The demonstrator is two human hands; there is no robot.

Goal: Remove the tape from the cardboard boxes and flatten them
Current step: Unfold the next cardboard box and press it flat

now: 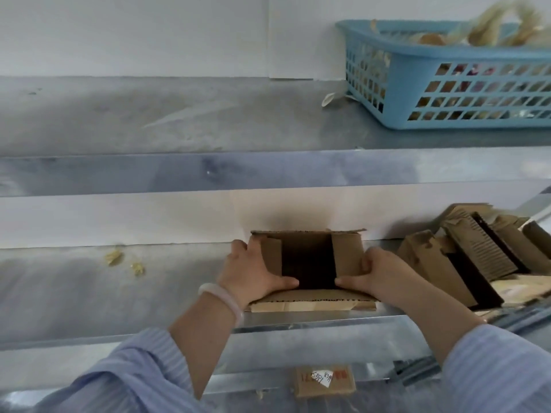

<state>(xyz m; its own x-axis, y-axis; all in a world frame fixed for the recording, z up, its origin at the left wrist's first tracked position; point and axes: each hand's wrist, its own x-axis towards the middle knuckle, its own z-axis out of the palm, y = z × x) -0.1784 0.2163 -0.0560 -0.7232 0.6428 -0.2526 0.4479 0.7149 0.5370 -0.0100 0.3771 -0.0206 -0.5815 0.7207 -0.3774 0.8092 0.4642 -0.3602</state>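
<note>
An open brown cardboard box [347,254] stands on the middle metal shelf [89,293] with its flaps spread and its dark inside showing. My left hand [253,272] grips the box's left side, thumb over the near edge. My right hand [384,274] grips the right side flap, thumb also on the near edge. The near flap [313,304] lies flat toward me with strips of pale tape on it.
A heap of other cardboard boxes [465,257] leans at the right of the same shelf. A blue plastic basket [447,81] holding tape scraps sits on the upper shelf at right. Tape bits [119,259] lie left of the box. A labelled box [325,381] sits on the lower shelf.
</note>
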